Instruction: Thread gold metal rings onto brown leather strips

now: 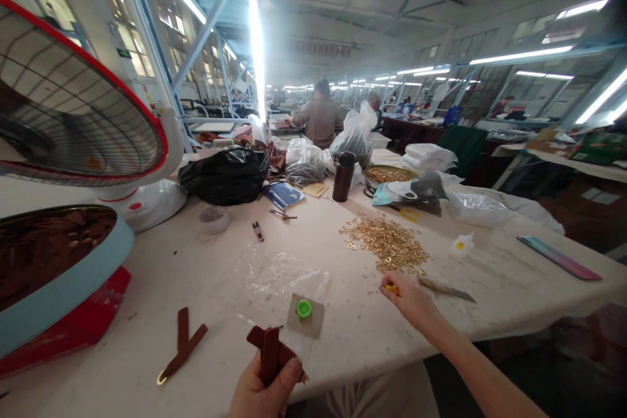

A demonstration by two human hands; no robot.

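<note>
Near the front edge, my left hand (pixel 267 386) is closed around several brown leather straps (pixel 270 349), whose ends stick up between thumb and fingers. My right hand (pixel 404 300) is closed in a pinch at the near side of a pile of small gold metal rings (pixel 392 243). A bit of a small yellow thing (pixel 392 289) shows at its fingers; its kind is hidden. Left of my left hand lies a pair of brown straps (pixel 185 346) with a gold ring at one end. A bright green cap (pixel 304 308) sits on a small grey plate (pixel 296 325).
A red-rimmed fan (pixel 161 144) and a light-blue round tray (pixel 73 287) of brown pieces stand left. Farther back are a black plastic bag (pixel 223 175), a dark bottle (pixel 344 177) and snips (pixel 258 231). A knife-like tool (pixel 445 289) lies beside my right hand.
</note>
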